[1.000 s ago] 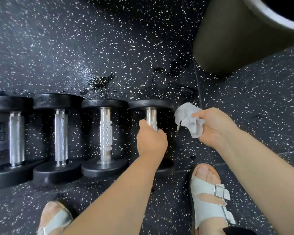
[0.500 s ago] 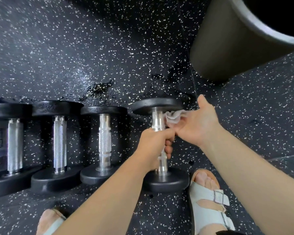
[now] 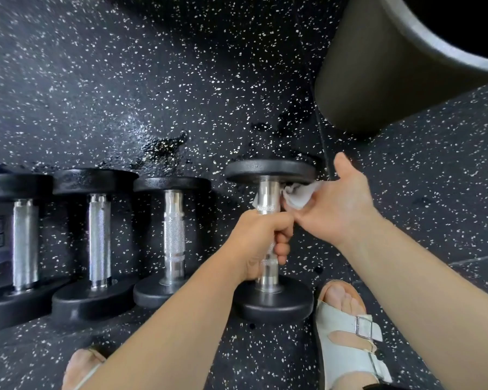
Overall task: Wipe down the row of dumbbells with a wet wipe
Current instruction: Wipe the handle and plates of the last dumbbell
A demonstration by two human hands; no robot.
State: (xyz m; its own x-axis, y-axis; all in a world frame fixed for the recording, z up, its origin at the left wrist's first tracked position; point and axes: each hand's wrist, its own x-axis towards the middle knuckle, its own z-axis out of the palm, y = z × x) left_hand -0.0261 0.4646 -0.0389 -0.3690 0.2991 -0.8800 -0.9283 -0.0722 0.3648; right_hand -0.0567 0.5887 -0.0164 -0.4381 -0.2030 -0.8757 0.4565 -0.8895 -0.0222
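A row of black dumbbells with chrome handles lies on the speckled rubber floor. My left hand [image 3: 261,243] grips the handle of the rightmost dumbbell [image 3: 271,171], which is lifted off the floor and nearer to me than the others. My right hand [image 3: 338,204] pinches a white wet wipe [image 3: 297,197] and presses it against the upper part of that chrome handle, just under the far weight plate. Three more dumbbells lie to the left: a small one [image 3: 174,235], a middle one [image 3: 97,235] and a larger one [image 3: 23,240].
A large dark bin [image 3: 378,68] stands at the upper right, close behind the held dumbbell. A wet patch [image 3: 164,147] glistens on the floor behind the row. My feet in white sandals show at the bottom, the right [image 3: 347,333] and the left [image 3: 82,367].
My left hand has lifted the rightmost dumbbell off the floor. My right hand has brought the wipe from the side onto the handle's far end.
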